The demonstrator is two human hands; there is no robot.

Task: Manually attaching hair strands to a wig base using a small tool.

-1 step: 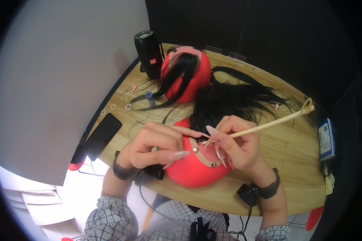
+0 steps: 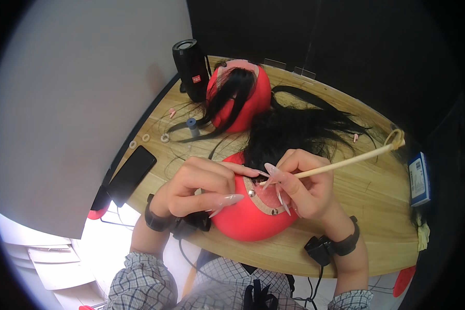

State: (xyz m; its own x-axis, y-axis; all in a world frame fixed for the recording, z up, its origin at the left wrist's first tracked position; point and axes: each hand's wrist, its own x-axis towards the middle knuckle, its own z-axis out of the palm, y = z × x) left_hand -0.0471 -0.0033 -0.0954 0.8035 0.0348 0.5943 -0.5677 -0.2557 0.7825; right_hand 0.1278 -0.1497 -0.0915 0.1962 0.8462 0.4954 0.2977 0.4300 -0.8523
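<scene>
A red mannequin head (image 2: pixel 243 222) stands at the near edge of the wooden table (image 2: pixel 382 222), with long black hair (image 2: pixel 299 129) spread out behind it. A pinkish lace patch with a tan band and pins (image 2: pixel 266 199) lies on its top. My left hand (image 2: pixel 201 188) rests on the head's left side, forefinger stretched toward the patch. My right hand (image 2: pixel 307 188) pinches a long thin pale wooden stick (image 2: pixel 346 163), whose tip meets the hair edge at the patch. The stick's far end carries a loop. Both hands have long pointed nails.
A second red head (image 2: pixel 243 101) with a black hair strand stands farther back, beside a black cylindrical speaker (image 2: pixel 191 70). A dark phone (image 2: pixel 130 174), small rings (image 2: pixel 146 138) and a blue spool (image 2: pixel 192 125) lie at the left. A blue box (image 2: pixel 418 178) sits at the right edge.
</scene>
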